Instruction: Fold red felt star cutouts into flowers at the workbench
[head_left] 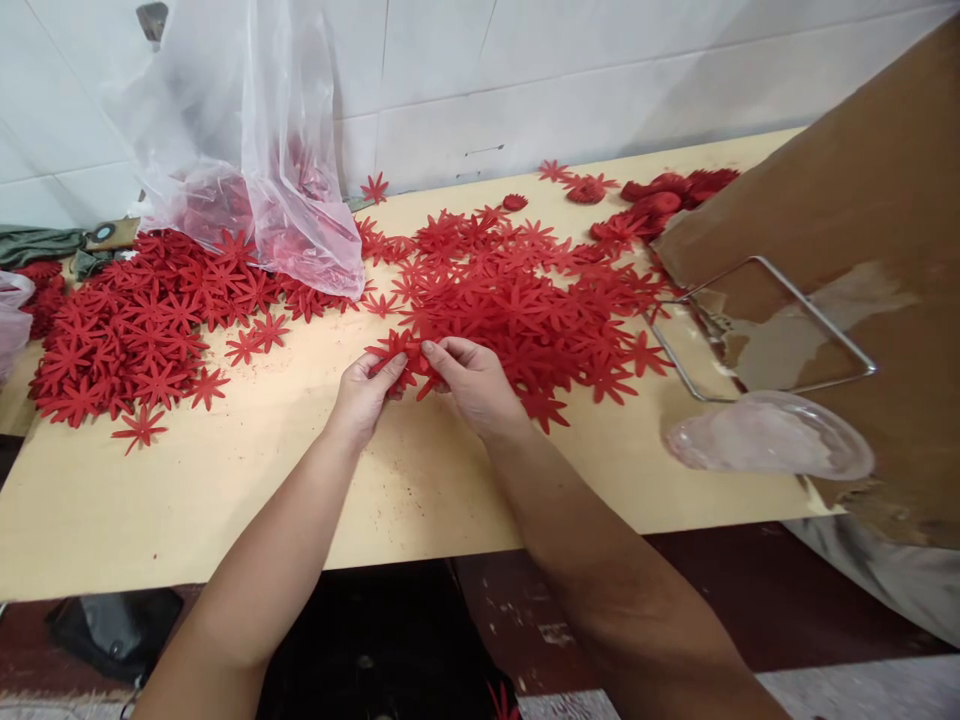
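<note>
Between my two hands, over the middle of the table, is a red flower-shaped cutout (403, 352) with narrow pointed petals. My left hand (367, 392) pinches its left side between thumb and fingers. My right hand (480, 385) grips its right side the same way. Whether it is one layer or several stacked ones, I cannot tell. Just behind and right of my hands spreads a loose pile of matching red cutouts (517, 305). A second, denser heap of red cutouts (142, 325) covers the left part of the table (262, 480).
A translucent plastic bag (292, 200) with red contents stands on the left heap. At right are a cardboard sheet (840, 260), a bent metal wire frame (814, 312) and a clear plastic dish (772, 437). Stacked red pieces (660, 200) lie near the tiled wall (600, 60).
</note>
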